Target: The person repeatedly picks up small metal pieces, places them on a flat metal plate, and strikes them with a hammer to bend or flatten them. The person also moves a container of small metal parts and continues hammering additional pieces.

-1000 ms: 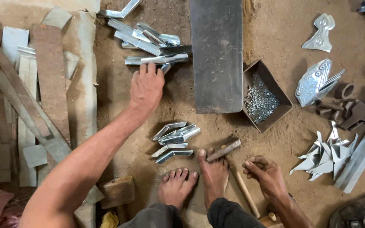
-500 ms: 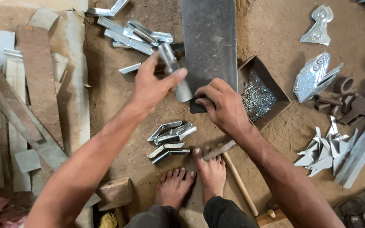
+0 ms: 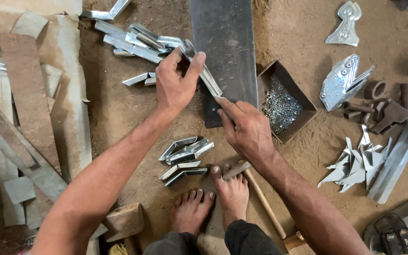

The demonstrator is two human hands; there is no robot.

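My left hand point(image 3: 178, 82) grips the upper end of a bent shiny metal strip point(image 3: 208, 75). My right hand point(image 3: 244, 127) pinches the strip's lower end over the near edge of a dark flat metal plate point(image 3: 227, 42) lying on the dirt floor. Just right of my right hand sits an open cardboard box of small rivets point(image 3: 283, 101). Below my hands lie several folded metal pieces point(image 3: 185, 158), close to my bare feet point(image 3: 211, 203). A hammer with a wooden handle point(image 3: 260, 200) lies under my right forearm, its head by my toes.
More shiny strips point(image 3: 133, 40) are piled at the top left. Worn wooden and metal slats point(image 3: 20, 118) cover the left side. Embossed metal shapes point(image 3: 343, 82), cut triangular pieces point(image 3: 357, 163) and dark blocks point(image 3: 383, 111) lie at the right. A wooden block point(image 3: 123, 219) sits near my left foot.
My left hand picked a strip from the pile and brought it toward the plate. My right hand left the hammer and came up to take the strip's lower end.
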